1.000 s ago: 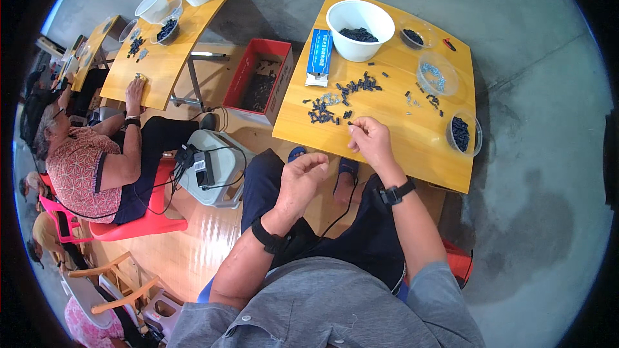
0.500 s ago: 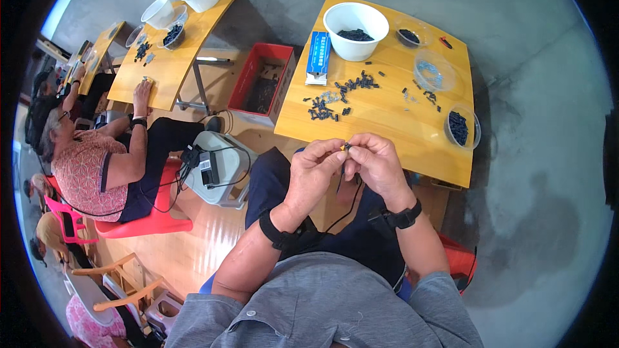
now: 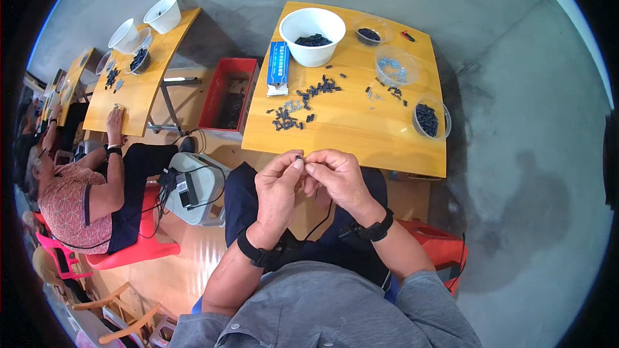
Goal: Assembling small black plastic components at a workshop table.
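Observation:
Just beyond the table's near edge, above my lap, my two hands are close together with their fingertips meeting. My left hand (image 3: 276, 187) is closed in a pinch on a small black plastic piece (image 3: 298, 158), mostly covered by the thumb and finger. Against it, my right hand (image 3: 342, 179) is closed too, thumb to forefinger; whatever lies in its tips is too small to make out. On the wooden table (image 3: 367, 135) ahead lie scattered black plastic pieces (image 3: 317, 88) and a few small silvery parts (image 3: 291, 106).
A white bowl (image 3: 314, 58) holds black pieces, beside a blue carton (image 3: 278, 72). Clear tubs (image 3: 407, 80) stand on the right, with a red-and-black tool (image 3: 407, 36) behind. A red crate (image 3: 211, 98) and grey stool (image 3: 205, 201) are left; another person (image 3: 80, 196) works beyond.
The view has shifted, so the table sits further left and lower. My hands remain together; the yellow bit that showed at the fingertips is no longer visible.

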`<control>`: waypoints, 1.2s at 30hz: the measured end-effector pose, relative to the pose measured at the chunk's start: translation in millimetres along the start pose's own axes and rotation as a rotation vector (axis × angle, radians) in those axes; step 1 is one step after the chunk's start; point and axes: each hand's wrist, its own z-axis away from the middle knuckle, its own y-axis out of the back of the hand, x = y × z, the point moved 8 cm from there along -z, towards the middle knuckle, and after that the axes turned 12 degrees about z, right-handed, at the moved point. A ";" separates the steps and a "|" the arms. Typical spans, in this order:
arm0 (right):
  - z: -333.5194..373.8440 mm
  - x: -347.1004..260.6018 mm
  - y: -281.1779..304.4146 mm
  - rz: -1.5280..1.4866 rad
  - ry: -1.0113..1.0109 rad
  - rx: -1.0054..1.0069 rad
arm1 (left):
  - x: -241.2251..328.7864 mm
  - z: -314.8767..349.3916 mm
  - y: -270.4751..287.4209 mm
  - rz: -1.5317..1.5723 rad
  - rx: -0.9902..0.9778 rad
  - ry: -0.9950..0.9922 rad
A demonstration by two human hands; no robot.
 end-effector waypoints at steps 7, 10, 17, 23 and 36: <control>-37.3 49.5 158.0 0.798 0.036 0.490 | 1.7 0.9 7.5 -0.190 -0.040 0.057; -51.9 46.5 203.1 1.071 0.115 0.559 | -10.2 2.9 14.7 -0.210 -0.045 0.145; -82.2 23.6 197.3 1.424 0.067 0.506 | -20.7 -2.7 30.6 -0.246 -0.004 0.165; -97.8 31.2 196.6 1.543 0.011 0.458 | -29.8 -5.8 40.6 -0.277 0.033 0.196; -87.0 29.4 166.8 1.359 0.242 0.341 | -32.7 -5.6 45.0 -0.286 0.067 0.206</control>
